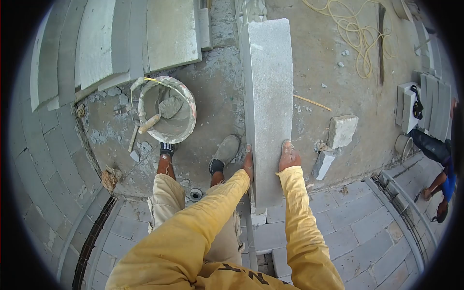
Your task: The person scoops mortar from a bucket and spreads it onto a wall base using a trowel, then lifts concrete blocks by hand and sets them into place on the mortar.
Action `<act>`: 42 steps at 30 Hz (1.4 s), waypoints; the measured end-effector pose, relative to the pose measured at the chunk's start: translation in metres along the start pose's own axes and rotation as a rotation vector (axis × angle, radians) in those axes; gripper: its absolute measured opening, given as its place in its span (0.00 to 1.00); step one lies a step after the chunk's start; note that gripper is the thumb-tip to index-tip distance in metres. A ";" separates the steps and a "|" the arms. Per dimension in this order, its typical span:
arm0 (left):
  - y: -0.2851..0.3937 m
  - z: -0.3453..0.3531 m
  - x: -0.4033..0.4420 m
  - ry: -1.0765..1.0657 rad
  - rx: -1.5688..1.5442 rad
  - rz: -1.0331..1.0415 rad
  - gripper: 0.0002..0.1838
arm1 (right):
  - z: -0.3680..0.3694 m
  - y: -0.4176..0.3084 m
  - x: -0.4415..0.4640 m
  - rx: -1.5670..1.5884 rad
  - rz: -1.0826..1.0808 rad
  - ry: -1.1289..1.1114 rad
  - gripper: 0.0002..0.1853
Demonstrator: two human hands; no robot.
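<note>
A long, pale grey concrete block point(270, 96) stretches away from me on top of a narrow row of blocks. My left hand point(248, 164) presses against its left side, the fingers partly hidden by the block's edge. On the opposite side, my right hand point(289, 155) grips the block near its close end, thumb toward the top face. Left of the block is a round bucket point(192, 113) smeared with grey mortar. A trowel point(170, 106) with a worn handle rests in that bucket.
Large panels point(171, 34) lean at the upper left. A stick point(311, 102), a broken block piece point(343, 130) and a coiled yellow hose point(362, 43) lie to the right. Another person point(447, 174) is at the far right. Rubble and a hammer-like tool point(133, 140) lie near the bucket.
</note>
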State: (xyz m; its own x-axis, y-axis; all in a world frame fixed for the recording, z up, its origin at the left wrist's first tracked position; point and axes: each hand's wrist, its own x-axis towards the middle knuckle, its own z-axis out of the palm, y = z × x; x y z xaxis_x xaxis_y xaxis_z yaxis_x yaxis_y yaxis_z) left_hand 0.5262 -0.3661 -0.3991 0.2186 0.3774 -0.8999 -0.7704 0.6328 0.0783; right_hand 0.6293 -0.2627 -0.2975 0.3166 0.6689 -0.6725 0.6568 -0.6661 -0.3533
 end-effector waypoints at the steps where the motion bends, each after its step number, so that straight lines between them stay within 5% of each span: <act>1: -0.001 -0.002 0.001 0.019 0.016 0.002 0.46 | -0.005 -0.008 -0.006 0.003 0.033 -0.036 0.37; 42: 0.033 0.004 0.027 0.159 0.066 0.035 0.49 | 0.001 -0.001 -0.003 0.056 -0.005 0.026 0.36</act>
State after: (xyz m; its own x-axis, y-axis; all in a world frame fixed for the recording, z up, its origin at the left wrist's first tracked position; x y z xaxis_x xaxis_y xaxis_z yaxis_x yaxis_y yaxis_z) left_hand 0.5096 -0.3322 -0.4190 0.0906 0.2917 -0.9522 -0.7337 0.6661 0.1342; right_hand 0.6268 -0.2643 -0.2956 0.3315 0.6800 -0.6540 0.6191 -0.6799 -0.3931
